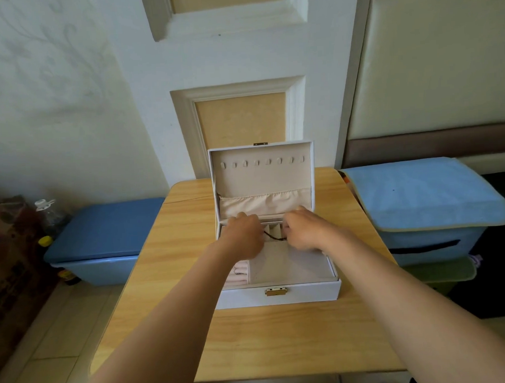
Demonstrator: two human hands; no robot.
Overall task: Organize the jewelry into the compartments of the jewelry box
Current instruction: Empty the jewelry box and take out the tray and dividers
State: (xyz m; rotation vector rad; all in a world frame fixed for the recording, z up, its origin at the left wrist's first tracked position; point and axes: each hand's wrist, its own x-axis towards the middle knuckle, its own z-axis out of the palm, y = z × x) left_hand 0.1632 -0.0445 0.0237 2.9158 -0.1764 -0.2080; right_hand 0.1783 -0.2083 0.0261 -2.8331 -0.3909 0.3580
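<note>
Dark cord point(272, 236), thin, some piece of jewelry: strung in a short sagging line between the two hands, just above the small rear compartments point(273, 229) of the jewelry box point(280, 295). Both ends run in under curled fingers. What hangs on it, if anything, is too small to tell.

Left hand point(245, 235): back up, fingers curled down over the rear left of the tray, pinching the cord's left end. Right hand point(303, 231): same posture over the rear right, fingers closed narrow on the other end. Fingertips of both mostly hidden under the knuckles.

Box: white, open, brass clasp point(276, 291) on the front wall. Lid point(262, 173) stands upright behind the hands, beige lining, a row of small tabs along the top, a gathered fabric pocket point(263, 202) along the bottom. Inside the tray, a large beige compartment point(290, 265) at front right; padded pink rolls point(238, 275) at front left, beside the left forearm.

Box sits toward the far middle of a light wooden table point(282, 336). Left of the table, a blue bin point(101, 237) with a lid, a clear bottle point(49, 213) beyond it. Right of the table, another bin under a blue towel point(421, 194). White panelled door point(238, 60) behind
</note>
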